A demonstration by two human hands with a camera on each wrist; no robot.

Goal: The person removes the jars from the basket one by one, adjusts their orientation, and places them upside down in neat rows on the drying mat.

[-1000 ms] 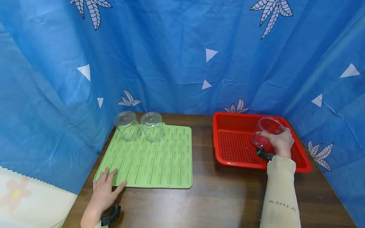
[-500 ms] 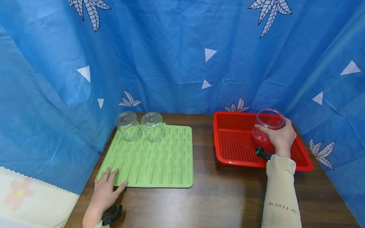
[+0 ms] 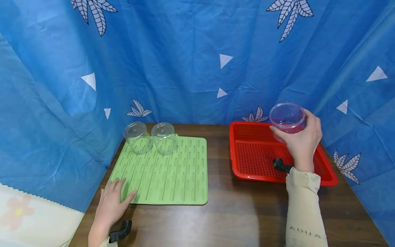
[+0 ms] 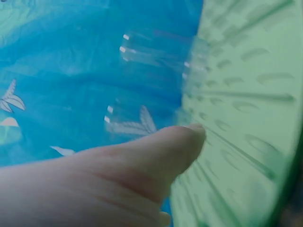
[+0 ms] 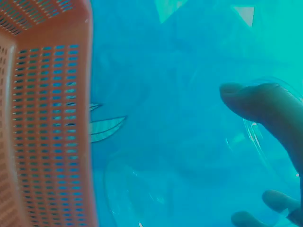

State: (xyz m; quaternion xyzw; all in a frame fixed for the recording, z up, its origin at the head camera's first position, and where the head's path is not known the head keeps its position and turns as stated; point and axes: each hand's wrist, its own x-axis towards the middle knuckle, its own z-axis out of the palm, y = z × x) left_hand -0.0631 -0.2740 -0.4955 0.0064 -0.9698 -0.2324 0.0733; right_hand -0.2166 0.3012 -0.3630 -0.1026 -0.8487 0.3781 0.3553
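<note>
My right hand (image 3: 303,140) grips a clear plastic cup (image 3: 286,118) around its side, with its wide mouth facing up, above the red basket (image 3: 233,161). In the right wrist view my thumb (image 5: 258,99) lies along the transparent cup wall, and the basket's slotted side is at the left. My left hand (image 3: 110,206) rests on the near left corner of a green ribbed mat (image 3: 185,175), fingers spread. Two more clear cups (image 3: 141,142) stand upside down side by side at the mat's far left; the left wrist view shows them faintly beyond my thumb (image 4: 175,146).
A dark wooden table (image 3: 219,151) carries the mat and basket. Blue curtains (image 3: 194,68) with leaf and triangle prints hang behind and at both sides. A pale flowered cloth (image 3: 40,212) hangs at the lower left.
My right hand has lifted the cup up out of the basket, from low inside it to above its far side. The left hand stays on the mat corner, almost unmoved.
</note>
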